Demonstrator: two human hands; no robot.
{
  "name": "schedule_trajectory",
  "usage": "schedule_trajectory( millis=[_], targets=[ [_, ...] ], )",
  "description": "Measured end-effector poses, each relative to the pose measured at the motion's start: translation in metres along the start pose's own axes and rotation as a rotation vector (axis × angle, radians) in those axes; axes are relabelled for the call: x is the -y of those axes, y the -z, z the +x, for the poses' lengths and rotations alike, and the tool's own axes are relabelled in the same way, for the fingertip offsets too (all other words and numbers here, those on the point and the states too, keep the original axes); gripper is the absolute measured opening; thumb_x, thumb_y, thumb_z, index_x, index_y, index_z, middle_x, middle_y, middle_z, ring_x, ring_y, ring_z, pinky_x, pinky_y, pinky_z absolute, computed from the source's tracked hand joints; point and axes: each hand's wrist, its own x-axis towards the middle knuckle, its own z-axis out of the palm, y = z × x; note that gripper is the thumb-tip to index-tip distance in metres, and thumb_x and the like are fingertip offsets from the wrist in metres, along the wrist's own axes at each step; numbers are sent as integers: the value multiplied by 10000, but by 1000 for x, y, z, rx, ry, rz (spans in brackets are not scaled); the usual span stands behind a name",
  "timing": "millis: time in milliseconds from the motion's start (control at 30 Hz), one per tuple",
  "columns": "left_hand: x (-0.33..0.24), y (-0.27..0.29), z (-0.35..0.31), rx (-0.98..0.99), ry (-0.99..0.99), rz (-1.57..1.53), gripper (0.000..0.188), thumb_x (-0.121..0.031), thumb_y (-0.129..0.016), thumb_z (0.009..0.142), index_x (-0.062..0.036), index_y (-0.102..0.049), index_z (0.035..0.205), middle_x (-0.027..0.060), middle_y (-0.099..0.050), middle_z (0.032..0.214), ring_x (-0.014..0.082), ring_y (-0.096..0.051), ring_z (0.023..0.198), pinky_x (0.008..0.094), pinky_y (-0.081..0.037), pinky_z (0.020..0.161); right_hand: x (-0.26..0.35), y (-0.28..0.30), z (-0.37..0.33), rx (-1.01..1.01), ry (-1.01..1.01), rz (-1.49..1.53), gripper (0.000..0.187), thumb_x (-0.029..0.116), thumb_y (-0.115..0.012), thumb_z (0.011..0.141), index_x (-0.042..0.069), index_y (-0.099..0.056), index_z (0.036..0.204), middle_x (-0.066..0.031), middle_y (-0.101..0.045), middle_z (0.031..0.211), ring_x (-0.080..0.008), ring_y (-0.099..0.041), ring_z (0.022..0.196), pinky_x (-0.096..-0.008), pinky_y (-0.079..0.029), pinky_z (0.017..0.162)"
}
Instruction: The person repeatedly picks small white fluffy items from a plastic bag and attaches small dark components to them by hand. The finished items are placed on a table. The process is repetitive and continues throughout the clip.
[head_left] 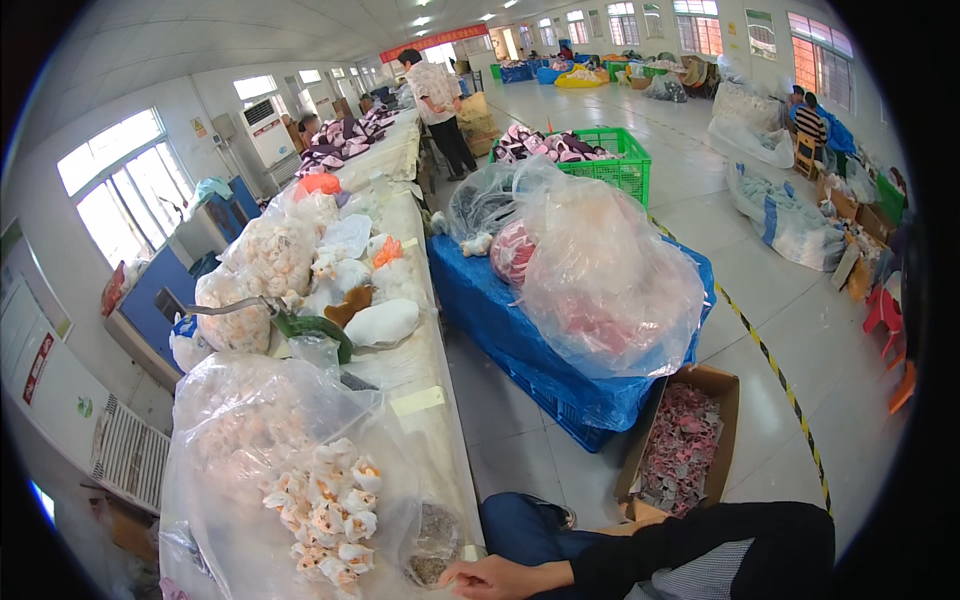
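Note:
My right hand point(505, 578) comes in from the right at the lower edge, in a black sleeve point(690, 535). Its fingers are bent at the table's near edge, and what they hold, if anything, is hidden. Right beside the fingertips sits a small clear bag point(432, 540) with dark grainy material inside. To its left, many small white stuffed pieces with orange patches point(325, 505) are heaped on a large clear plastic bag point(225, 440), which looks filled with similar pieces. My left hand does not show.
Along the long table point(425, 370) lie more filled bags, a green clamp-like tool with a metal handle point(310, 325) and a white stuffed piece point(383, 323). A blue-covered crate point(480, 320) bears big plastic bags; a carton of scraps point(680, 440) stands below. Another person point(435, 105) stands farther off.

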Motion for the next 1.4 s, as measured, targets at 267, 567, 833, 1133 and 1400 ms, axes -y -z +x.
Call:
schedule_trajectory(
  millis=[267, 567, 833, 1133, 1400],
  targets=[
    [54, 54, 143, -231, -443, 747, 428, -142, -698, 975, 1, -605, 1367, 163, -618, 1020, 240, -524, 660, 324, -426, 564, -10, 4, -37, -164, -229, 26, 147, 174, -643, 992, 56, -661, 1076, -86, -594, 707, -221, -574, 597, -343, -433, 574],
    [45, 67, 97, -228, 50, 434, 483, -100, -718, 833, -21, -642, 1303, 204, -609, 1231, 417, -600, 1151, 489, -496, 975, -10, 6, -31, 210, -205, -33, 175, 232, -653, 999, 111, -733, 1097, -109, -668, 785, -223, -653, 641, -327, -504, 598],
    [22, 137, -26, -553, 220, 574, 273, 114, -543, 915, -22, -698, 1095, 75, -623, 931, 137, -445, 588, 288, -354, 531, 20, -46, 19, 364, 51, -144, 136, 125, -631, 996, 110, -691, 1117, -107, -552, 630, -284, -563, 518, -349, -426, 505],
    [34, 137, -96, -483, 805, 198, 443, 36, -727, 831, -58, -650, 1257, 73, -598, 1072, 73, -382, 616, 226, -322, 515, 9, -78, 22, 560, -65, -300, 165, 190, -632, 1002, 125, -683, 1145, -114, -608, 643, -283, -618, 541, -365, -459, 519],
    [102, 161, -92, -352, 708, 429, 297, -160, -767, 859, -28, -671, 1107, 59, -656, 907, 163, -599, 760, 296, -447, 648, 13, -84, 22, 576, -161, -255, 134, 196, -668, 973, 130, -710, 1082, -89, -588, 622, -236, -575, 509, -336, -438, 513]
  ],
)
